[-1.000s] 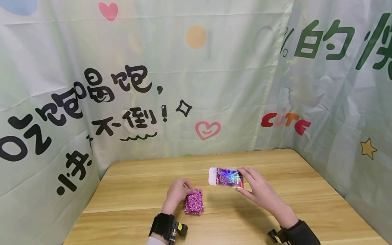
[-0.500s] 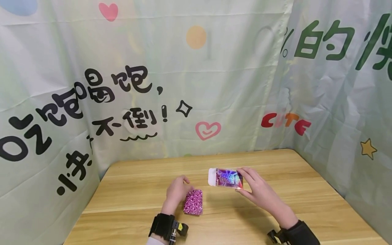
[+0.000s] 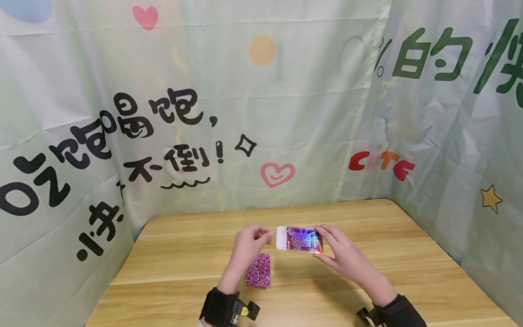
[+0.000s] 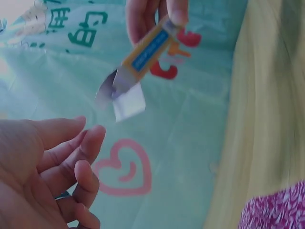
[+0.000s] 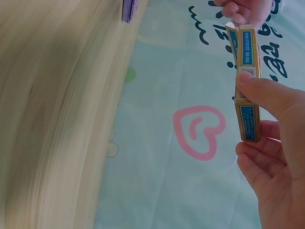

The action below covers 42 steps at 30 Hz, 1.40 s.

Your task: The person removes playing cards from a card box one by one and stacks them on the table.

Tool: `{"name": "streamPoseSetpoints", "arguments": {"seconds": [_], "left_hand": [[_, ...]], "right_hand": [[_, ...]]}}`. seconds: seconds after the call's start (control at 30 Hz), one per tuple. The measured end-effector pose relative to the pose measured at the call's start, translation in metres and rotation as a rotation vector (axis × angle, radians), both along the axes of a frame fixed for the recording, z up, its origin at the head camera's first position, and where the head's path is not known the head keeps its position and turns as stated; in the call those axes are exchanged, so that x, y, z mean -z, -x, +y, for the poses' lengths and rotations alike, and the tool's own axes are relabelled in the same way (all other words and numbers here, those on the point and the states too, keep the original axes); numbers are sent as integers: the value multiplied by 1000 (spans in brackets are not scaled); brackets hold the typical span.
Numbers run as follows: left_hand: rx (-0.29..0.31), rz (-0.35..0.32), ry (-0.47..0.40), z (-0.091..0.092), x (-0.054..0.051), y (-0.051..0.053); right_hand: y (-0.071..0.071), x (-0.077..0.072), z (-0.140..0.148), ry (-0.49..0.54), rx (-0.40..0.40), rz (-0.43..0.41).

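Right grip [image 3: 347, 254] — pinching box [image 3: 303, 240] | left grip [image 3: 247, 245] — loosely curled | blue edge labels [image 5: 247, 47]: wrist views only

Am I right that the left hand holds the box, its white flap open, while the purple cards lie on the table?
Wrong hand: the head view shows the right hand holding the box, its white flap open, while the purple cards lie on the table.

“CUTE” [image 3: 387, 160], “不倒!” [image 3: 185, 157] on cloth backdrop [image 3: 310, 113]
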<state>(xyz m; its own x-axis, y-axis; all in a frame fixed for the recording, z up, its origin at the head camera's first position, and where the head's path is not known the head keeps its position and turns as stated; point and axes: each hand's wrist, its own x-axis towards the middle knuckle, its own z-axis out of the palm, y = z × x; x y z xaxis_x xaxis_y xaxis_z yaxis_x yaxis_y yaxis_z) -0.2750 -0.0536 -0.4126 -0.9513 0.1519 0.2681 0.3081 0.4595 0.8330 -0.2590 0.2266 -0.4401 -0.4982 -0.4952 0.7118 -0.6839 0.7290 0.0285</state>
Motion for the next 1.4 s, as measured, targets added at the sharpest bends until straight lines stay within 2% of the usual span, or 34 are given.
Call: {"name": "streamPoseSetpoints", "arguments": {"seconds": [0.13, 0.43, 0.8, 1.13, 1.4], "left_hand": [[49, 9, 6, 8, -2, -5], [98, 1, 52, 17, 3, -10], [95, -14, 55, 19, 6, -8], [88, -98, -3, 2, 4, -1], [29, -133, -78, -13, -1, 5]], "right_hand": [[-1, -1, -1, 2, -24, 14], [-4, -1, -5, 9, -37, 21], [-6, -2, -8, 18, -52, 31], [-2, -2, -3, 6, -33, 29], [-1, -2, 1, 24, -22, 32]]}}
